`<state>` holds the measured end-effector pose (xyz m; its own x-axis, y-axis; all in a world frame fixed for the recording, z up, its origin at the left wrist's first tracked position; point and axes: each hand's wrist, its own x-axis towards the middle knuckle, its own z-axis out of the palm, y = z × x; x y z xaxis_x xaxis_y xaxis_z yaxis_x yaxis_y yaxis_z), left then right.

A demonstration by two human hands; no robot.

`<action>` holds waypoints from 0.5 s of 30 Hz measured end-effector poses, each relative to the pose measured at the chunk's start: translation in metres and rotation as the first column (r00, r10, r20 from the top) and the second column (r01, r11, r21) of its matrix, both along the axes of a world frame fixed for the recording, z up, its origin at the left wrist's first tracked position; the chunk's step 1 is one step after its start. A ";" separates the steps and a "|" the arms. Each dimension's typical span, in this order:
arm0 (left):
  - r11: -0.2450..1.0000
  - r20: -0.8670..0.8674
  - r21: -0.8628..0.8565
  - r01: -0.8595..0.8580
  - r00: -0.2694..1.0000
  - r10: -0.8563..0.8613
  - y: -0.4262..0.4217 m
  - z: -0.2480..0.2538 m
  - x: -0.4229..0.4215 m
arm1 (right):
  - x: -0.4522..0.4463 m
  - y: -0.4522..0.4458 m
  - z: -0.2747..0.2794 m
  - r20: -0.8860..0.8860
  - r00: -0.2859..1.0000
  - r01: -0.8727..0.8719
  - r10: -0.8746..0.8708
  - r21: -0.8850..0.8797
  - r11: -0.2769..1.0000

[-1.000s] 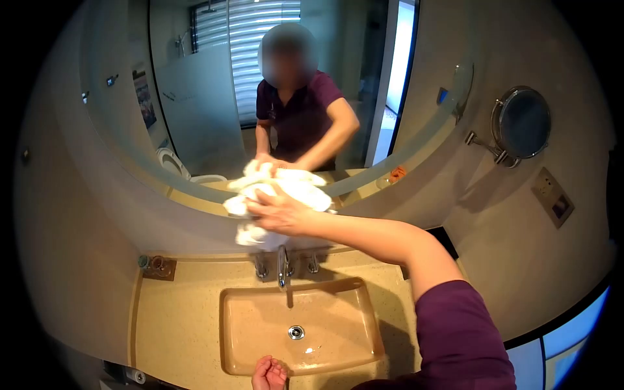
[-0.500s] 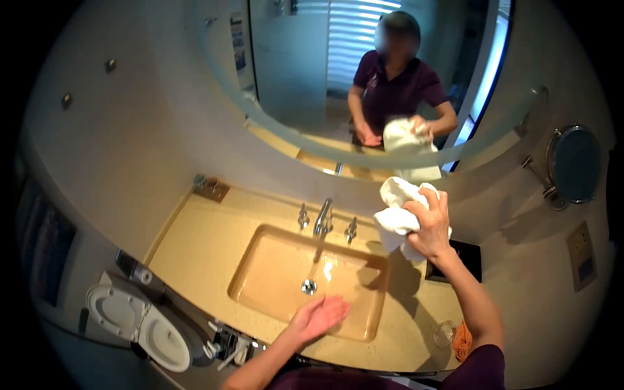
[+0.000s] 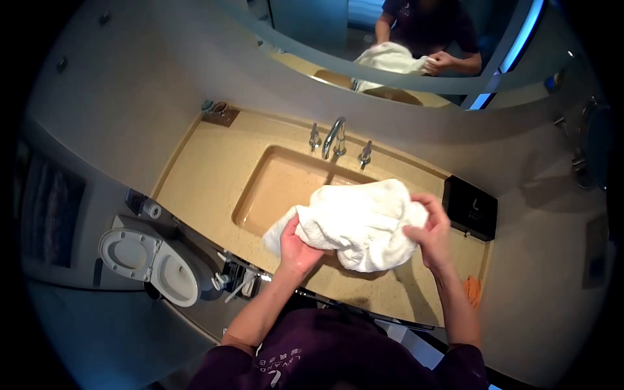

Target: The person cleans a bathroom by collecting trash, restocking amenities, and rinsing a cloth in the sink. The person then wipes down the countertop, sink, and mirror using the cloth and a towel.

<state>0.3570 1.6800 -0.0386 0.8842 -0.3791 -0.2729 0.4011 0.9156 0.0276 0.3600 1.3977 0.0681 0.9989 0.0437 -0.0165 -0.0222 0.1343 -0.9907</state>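
A bunched white towel (image 3: 364, 221) is stretched between my hands above the sink (image 3: 260, 185), covering much of its basin. My left hand (image 3: 301, 249) grips the towel's left part, thumb on top and the palm partly beneath the cloth. At the other side, my right hand (image 3: 430, 231) pinches the towel's right edge between thumb and fingers. Behind the towel stands the chrome faucet (image 3: 335, 136), with a handle on either side. The drain is hidden under the cloth.
A black box (image 3: 470, 207) sits on the right of the countertop (image 3: 201, 175), and an orange cloth (image 3: 472, 290) lies near my right forearm. A small brown tray (image 3: 221, 115) occupies the back left corner. Left and below is a toilet (image 3: 174, 276); a mirror (image 3: 299, 39) hangs above.
My right hand has lowered the towel from beside the faucet to over the sink. My left hand, earlier open and without cloth, now holds it too. The towel has spread wider, and the view tilts down.
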 end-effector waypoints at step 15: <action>0.972 0.195 0.170 -0.161 0.973 0.127 0.042 0.056 0.008 | -0.036 0.013 -0.088 -0.446 0.893 0.378 0.053 0.809 0.450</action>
<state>0.3652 1.7220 0.0171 0.9668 -0.2029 -0.1555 0.2383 0.9356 0.2605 0.3241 1.4106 -0.0196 0.9048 0.0868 -0.4169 -0.2101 0.9425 -0.2597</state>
